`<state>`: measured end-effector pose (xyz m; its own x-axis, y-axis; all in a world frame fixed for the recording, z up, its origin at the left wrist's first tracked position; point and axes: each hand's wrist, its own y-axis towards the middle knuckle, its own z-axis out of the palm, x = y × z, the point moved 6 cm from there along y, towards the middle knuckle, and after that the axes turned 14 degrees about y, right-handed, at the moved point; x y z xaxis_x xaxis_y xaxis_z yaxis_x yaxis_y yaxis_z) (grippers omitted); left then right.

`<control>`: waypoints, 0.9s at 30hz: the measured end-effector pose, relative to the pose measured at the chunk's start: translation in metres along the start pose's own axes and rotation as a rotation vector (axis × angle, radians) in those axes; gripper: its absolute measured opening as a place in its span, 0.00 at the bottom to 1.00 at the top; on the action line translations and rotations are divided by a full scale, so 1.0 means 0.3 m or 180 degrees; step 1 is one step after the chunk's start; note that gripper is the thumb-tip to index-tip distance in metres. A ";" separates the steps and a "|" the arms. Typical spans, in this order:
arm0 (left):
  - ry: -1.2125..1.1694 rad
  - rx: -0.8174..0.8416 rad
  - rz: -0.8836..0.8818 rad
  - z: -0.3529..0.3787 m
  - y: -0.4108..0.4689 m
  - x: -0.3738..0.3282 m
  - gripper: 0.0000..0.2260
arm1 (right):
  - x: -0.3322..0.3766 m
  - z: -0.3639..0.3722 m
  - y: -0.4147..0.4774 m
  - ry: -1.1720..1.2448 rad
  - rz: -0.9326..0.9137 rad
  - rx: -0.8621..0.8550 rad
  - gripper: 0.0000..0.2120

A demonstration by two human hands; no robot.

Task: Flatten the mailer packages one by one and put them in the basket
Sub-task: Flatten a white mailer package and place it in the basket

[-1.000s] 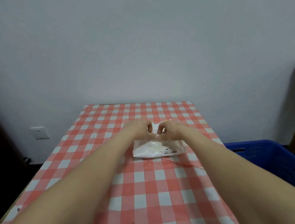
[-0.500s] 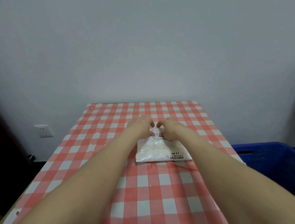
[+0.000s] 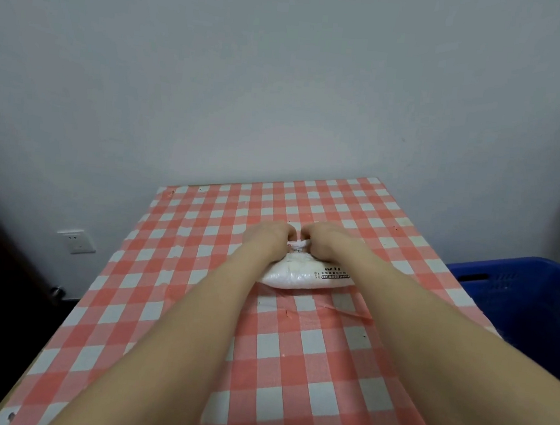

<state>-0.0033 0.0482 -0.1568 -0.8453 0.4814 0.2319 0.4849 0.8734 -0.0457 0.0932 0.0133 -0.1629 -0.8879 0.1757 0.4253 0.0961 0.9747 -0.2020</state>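
A white mailer package (image 3: 300, 273) with black print lies puffed up on the red-and-white checked table (image 3: 196, 306), a little beyond the middle. My left hand (image 3: 268, 236) and my right hand (image 3: 325, 241) sit side by side on its far edge, fingers curled down and pinching the bunched plastic between them. Both forearms stretch over the table and hide part of the package. The blue basket (image 3: 518, 294) stands off the table's right side, lower than the tabletop.
A plain white wall rises behind the table. A wall socket (image 3: 76, 240) sits low on the left, next to a dark door edge. A crease in the tablecloth (image 3: 348, 311) runs just in front of the package.
Both hands have curled tighter on the package's far edge, which is now bunched between them. The view has tilted a little, so the table sits further right.
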 end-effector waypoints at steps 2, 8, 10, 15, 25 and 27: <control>-0.0004 -0.0012 0.0006 -0.004 0.005 0.000 0.12 | 0.002 -0.001 0.002 -0.0047 -0.0005 0.0007 0.16; 0.0071 -0.0176 -0.0084 -0.023 -0.022 -0.009 0.12 | 0.001 0.003 -0.007 0.0112 -0.0073 -0.0210 0.15; 0.0061 -0.0240 -0.0135 -0.027 -0.043 -0.006 0.12 | -0.007 0.004 -0.025 0.0336 -0.0072 -0.0304 0.15; -0.0452 -0.0221 -0.0215 -0.042 -0.113 0.028 0.17 | -0.032 -0.029 -0.096 0.1168 -0.0219 -0.0231 0.19; -0.0836 0.0767 0.0095 -0.020 -0.177 0.000 0.27 | -0.025 -0.010 -0.199 0.0751 -0.0150 0.0180 0.26; -0.0458 0.0567 0.0109 -0.009 -0.174 -0.011 0.27 | -0.027 0.006 -0.193 0.0572 -0.0195 0.0037 0.25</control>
<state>-0.0252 0.0009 -0.1526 -0.8584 0.5055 0.0870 0.4774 0.8494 -0.2248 0.0939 -0.0449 -0.1563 -0.7971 0.1391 0.5876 0.0383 0.9828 -0.1806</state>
